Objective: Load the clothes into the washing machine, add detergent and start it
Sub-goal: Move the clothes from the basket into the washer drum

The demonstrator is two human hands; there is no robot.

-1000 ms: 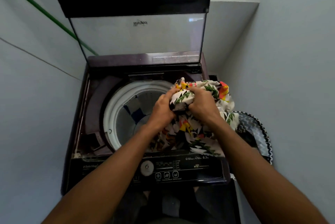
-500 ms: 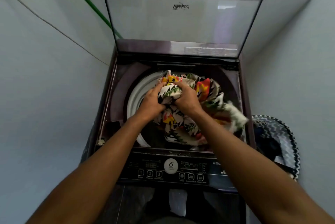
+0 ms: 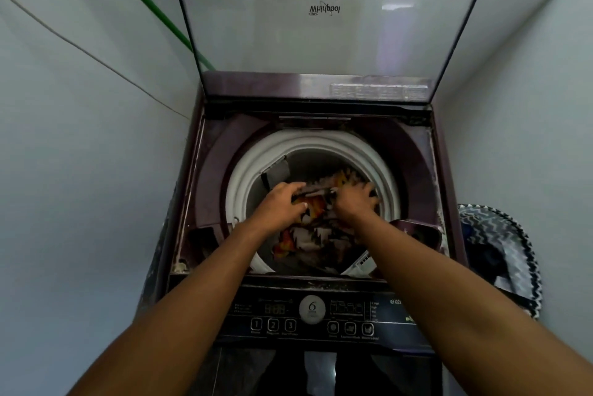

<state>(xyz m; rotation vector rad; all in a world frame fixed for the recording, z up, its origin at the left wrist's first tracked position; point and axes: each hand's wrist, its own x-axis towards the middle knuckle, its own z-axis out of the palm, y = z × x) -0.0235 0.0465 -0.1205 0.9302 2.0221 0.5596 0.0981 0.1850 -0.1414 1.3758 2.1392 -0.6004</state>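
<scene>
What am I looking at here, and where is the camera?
The camera sits on a person's head, looking forward and down, so the two bare arms are theirs. They stand at a top-loading washing machine whose lid is raised. Both hands reach into the white-rimmed drum. The left hand and right hand are on a flowered cloth in the drum; it is too blurred to tell their grip. The panel nearest you carries buttons and a round dial. A zigzag-patterned basket stands to the right.
</scene>
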